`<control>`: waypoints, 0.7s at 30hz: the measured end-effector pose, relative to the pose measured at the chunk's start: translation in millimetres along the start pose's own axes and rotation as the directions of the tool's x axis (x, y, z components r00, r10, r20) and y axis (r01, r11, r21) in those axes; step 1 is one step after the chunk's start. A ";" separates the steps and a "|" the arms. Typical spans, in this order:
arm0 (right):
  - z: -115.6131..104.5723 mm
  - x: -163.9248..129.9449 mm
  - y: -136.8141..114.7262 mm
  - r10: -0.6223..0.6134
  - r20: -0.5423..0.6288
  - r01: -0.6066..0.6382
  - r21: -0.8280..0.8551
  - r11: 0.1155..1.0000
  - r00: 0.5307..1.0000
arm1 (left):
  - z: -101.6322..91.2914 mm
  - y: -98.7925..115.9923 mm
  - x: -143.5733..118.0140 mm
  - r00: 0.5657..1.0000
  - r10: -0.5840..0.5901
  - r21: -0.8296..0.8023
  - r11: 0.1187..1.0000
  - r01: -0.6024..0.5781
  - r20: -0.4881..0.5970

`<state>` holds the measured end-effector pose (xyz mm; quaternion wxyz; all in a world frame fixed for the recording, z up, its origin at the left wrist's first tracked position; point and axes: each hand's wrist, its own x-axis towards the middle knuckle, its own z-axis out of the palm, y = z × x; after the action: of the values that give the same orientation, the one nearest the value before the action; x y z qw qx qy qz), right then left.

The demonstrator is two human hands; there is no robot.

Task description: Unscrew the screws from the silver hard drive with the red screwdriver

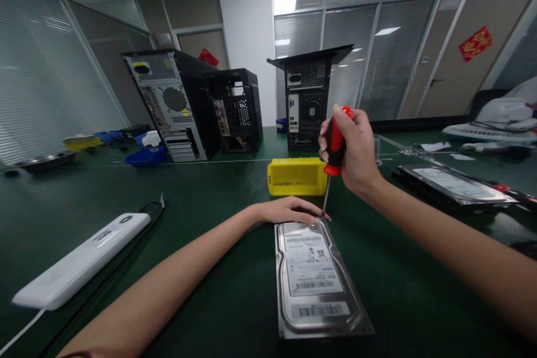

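A silver hard drive [312,268] with white labels lies flat on the green table in front of me. My right hand [354,148] is wrapped around the red and black handle of a screwdriver [335,145], held nearly upright. Its thin shaft points down, and the tip meets the far right corner of the drive. Across the drive's far edge rests my left hand [289,210], palm down with fingers stretched toward the screwdriver tip. The screw under the tip is too small to make out.
Just beyond the drive stands a yellow bin [296,176]. Computer cases [191,106] line the back. To the right lie another hard drive [453,183] and red-handled tools [518,196]. A white power strip [84,260] with cables is at left, a blue tray [146,156] farther back.
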<state>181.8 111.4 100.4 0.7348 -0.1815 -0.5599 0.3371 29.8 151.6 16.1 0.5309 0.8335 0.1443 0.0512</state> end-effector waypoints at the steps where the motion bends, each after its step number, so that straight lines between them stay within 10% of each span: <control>1: -0.4 0.0 -0.2 0.010 0.004 -0.010 0.015 1.000 1.000 | 0.1 0.2 -0.1 1.000 -0.004 0.000 1.000 0.004 -0.003; 21: 5.1 -5.8 -4.7 0.072 0.073 -0.072 0.002 0.997 0.995 | -1.3 -3.1 0.9 0.999 0.022 0.054 0.998 -0.020 -0.036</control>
<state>177.5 103.5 100.9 0.7017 -0.1875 -0.5785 0.3712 29.8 154.2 13.8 0.5051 0.8478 0.1466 0.0682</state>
